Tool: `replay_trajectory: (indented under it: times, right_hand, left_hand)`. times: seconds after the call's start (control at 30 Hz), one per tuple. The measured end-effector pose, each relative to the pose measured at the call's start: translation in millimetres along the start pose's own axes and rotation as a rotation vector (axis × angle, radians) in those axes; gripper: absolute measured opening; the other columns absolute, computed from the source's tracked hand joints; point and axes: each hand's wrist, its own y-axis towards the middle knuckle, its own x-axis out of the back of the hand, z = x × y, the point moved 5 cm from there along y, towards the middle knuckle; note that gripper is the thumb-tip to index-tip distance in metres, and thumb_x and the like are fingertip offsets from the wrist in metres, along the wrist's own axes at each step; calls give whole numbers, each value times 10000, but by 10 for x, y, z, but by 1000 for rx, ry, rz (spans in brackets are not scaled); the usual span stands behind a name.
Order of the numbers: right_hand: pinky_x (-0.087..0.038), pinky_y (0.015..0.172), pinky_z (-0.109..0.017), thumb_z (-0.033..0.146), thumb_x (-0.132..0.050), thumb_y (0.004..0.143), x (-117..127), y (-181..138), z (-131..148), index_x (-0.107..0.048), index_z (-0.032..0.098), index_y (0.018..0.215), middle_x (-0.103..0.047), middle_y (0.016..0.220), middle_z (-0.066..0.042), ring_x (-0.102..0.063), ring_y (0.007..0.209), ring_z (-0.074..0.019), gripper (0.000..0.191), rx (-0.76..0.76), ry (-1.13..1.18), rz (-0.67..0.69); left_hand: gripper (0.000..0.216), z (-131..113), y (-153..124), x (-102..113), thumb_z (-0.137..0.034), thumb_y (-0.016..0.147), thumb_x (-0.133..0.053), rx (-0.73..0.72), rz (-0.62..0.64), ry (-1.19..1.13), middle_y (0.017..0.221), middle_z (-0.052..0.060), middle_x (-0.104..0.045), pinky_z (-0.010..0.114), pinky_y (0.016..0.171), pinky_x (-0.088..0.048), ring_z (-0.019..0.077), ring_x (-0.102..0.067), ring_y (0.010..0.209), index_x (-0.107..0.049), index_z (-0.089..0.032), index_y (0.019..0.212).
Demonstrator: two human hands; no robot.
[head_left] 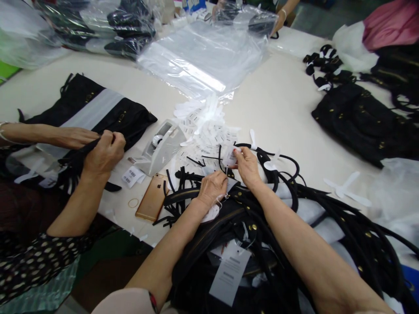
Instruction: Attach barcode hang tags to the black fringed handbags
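Note:
My right hand (248, 167) pinches a small white printed label (229, 155) between thumb and fingertips, above the far end of a black handbag (225, 222). Close beside it, my left hand (212, 188) has its fingers curled in at the bag's top; what lies between them is hidden. White string and a small white tag (212, 213) hang by my left wrist. Lower on the bag, which has a brass zip and studs, dangles a larger printed hang tag (230, 272). A loose heap of white labels (209, 126) lies just beyond my hands.
To the left, a co-worker's hands (103, 150) handle another black bag (131, 117). Between us are a tape dispenser (165, 144) and a gold phone (152, 197). Clear plastic bags (203, 56) lie at the back, near another person's hand (279, 22). More black bags (360, 117) sit right.

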Motion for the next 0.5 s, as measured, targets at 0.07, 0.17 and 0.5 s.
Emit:
replay_trajectory:
  times: [0.07, 0.17, 0.5]
  right_hand:
    - [-494, 458, -238, 436, -581, 680, -32, -34, 32, -500, 204, 754, -413, 577, 69, -402, 495, -78, 256, -57, 150, 55]
    - [-509, 461, -238, 432, -645, 632, -110, -126, 86, -497, 196, 723, -442, 564, 76, -405, 462, -64, 292, -107, 311, 189]
    - [-423, 881, -386, 327, -469, 837, -198, -72, 698, -492, 167, 1183, -623, 1058, -105, -562, 1012, -228, 382, 300, -739, 378]
  left_hand:
    - [208, 51, 6, 11, -206, 807, -425, 85, 6, -62, 753, 40, -616, 250, 697, -446, 140, -574, 729, -616, -163, 737]
    - [186, 228, 7, 64, -197, 770, -428, 324, -111, -270, 678, 15, -603, 247, 647, -440, 132, -557, 642, -607, -165, 735]
    - [315, 599, 34, 277, -353, 729, -473, 613, -213, -813, 745, 40, -647, 240, 528, -439, 147, -582, 599, -617, -135, 905]
